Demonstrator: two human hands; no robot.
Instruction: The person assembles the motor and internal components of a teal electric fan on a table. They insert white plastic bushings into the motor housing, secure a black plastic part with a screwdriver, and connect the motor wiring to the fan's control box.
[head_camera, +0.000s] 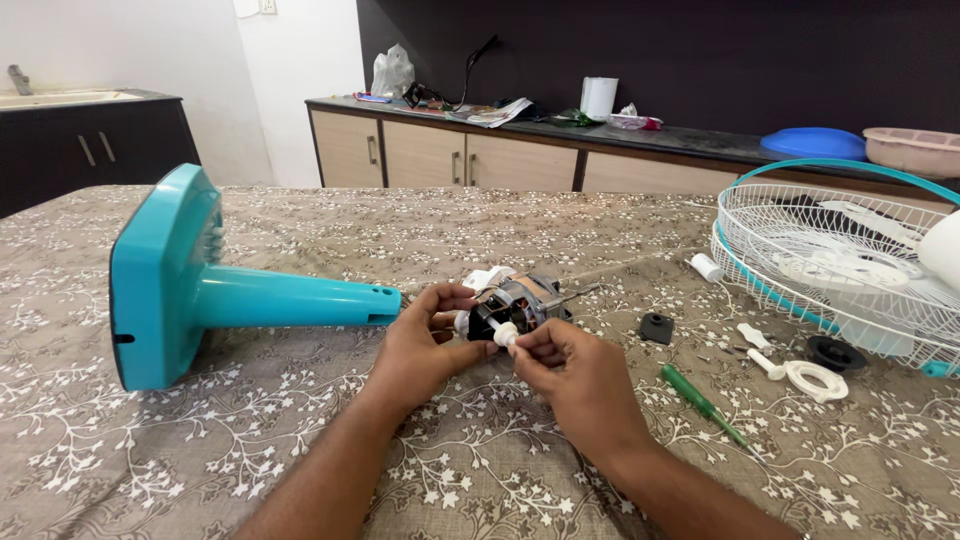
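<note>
Clenching the fan motor (515, 305) in the left hand (425, 345) while pinching its small white knob (505, 334) with the right hand (580, 375), risked dropping loosened parts onto the patterned counter (300, 450).

A home room: floral tablecloth (300, 440), wooden cabinets (450, 155) under a cluttered counter (700, 140), and a sink (60, 97).

Fan motor (517, 303) held between left hand (425, 340) and right hand (570, 365), over the table (300, 460). Left of the grip, just beside it: fan stand (200, 290), lying on its side. Right of the grip: small block (656, 327), then screwdriver (700, 402), nearer. Farther right: ring part (812, 378) and knob (835, 353). Beyond those, far right: fan guard (830, 255). Well behind the grip: counter (600, 135).
</note>
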